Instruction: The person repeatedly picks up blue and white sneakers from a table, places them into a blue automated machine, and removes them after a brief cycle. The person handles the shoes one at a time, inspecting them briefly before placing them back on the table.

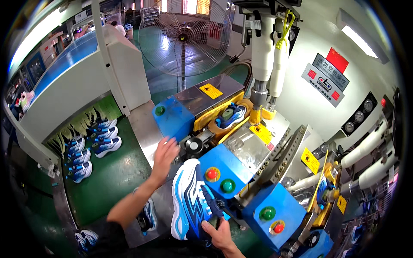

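Observation:
My right hand (220, 235) grips a blue and white sneaker (186, 202), its white sole turned to the left and its dark collar beside my fingers. My left hand (166, 155) is raised with its fingers apart and nothing in them. It is just left of a black round knob (193, 145) and below a blue box with a green button (160, 110). Another blue and white sneaker (232, 116) sits between the yellow pads of the press, under the white cylinders (263, 56). Below my left forearm, one more sneaker (148, 215) rests on the metal ledge, partly hidden.
Several sneakers (105, 146) stand in rows on the green surface (116, 180) at left, before a fringed machine opening. Blue control boxes (275, 215) with red and green buttons lie right of my hands. A second press holds a shoe (322, 193). A large fan (183, 38) stands behind.

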Motion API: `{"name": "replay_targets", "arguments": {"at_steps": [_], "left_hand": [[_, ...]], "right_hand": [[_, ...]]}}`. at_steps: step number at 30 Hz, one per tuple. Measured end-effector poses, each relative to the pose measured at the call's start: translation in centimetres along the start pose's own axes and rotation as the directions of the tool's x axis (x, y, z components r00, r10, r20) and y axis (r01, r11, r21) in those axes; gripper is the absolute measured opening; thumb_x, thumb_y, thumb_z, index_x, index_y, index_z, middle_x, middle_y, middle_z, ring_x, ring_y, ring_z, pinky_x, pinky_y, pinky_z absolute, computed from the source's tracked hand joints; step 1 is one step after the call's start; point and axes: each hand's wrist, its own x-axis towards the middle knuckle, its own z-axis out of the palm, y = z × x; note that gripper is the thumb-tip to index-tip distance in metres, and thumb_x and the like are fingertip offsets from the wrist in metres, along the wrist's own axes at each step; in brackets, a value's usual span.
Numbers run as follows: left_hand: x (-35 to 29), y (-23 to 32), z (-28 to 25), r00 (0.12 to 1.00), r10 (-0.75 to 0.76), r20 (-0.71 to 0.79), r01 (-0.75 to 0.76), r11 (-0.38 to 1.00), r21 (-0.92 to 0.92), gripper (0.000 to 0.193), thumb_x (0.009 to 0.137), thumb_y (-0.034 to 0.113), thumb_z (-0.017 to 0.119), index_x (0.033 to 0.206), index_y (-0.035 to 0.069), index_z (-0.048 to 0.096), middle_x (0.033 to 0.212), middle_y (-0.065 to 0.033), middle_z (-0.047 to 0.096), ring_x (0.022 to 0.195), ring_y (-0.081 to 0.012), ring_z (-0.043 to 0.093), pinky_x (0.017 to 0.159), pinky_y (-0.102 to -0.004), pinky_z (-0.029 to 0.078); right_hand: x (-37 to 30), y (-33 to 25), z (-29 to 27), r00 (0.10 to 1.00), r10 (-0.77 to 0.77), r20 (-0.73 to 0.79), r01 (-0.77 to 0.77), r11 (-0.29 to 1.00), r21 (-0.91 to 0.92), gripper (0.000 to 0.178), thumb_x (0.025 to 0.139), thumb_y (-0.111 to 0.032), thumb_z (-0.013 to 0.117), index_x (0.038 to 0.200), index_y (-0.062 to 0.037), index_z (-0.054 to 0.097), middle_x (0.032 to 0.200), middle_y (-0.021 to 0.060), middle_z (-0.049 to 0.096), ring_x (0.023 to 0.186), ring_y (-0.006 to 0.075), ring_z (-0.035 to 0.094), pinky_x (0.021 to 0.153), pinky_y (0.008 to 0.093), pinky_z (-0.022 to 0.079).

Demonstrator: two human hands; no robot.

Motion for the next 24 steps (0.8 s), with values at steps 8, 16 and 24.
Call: {"name": "replay_targets", "arguments": {"at_steps": [8,16,24], "left_hand": [[30.1,-13.9,9.9,0.847,-0.039,0.530,-0.411,0.583,0.701,0.092,0.085,0.038,0.068,0.145,-0.012,0.021,0.140,-0.0346,0.040,0.136,-0.0370,0.039,0.113,-0.0355,0.030],[32.8,-3.6,9.8,0.643,-0.565,0.517,0.377,0.821,0.429,0.076,0.079,0.036,0.075,0.139,0.003,0.042,0.126,-0.0157,0.055,0.113,-0.0234,0.054,0.095,-0.0374,0.043],[12.6,-5.6,-20.6,0.993,-0.115,0.040,0.116,0.791,-0.600,0.070,0.088,0.020,0.063,0.147,0.002,0.029,0.144,-0.0181,0.045,0.132,-0.0336,0.046,0.113,-0.0479,0.034]], "right_hand": [[6.2,-2.5,1.3,0.837,-0.546,-0.043,0.397,0.659,-0.639,0.080,0.078,-0.017,0.076,0.148,-0.0060,0.037,0.078,-0.0053,0.046,0.068,0.0082,0.042,0.062,0.0252,0.039],[9.7,-6.3,3.3,0.864,0.021,-0.502,-0.084,0.991,-0.103,0.072,0.084,-0.025,0.069,0.143,0.0021,0.038,0.144,0.0159,0.041,0.133,0.0259,0.037,0.110,0.0378,0.027],[33.0,-15.8,0.6,0.864,0.446,-0.233,-0.311,0.837,0.451,0.032,0.098,-0.022,0.050,0.121,-0.0013,0.056,0.113,0.0151,0.067,0.099,0.0288,0.068,0.094,0.0432,0.053]]}}
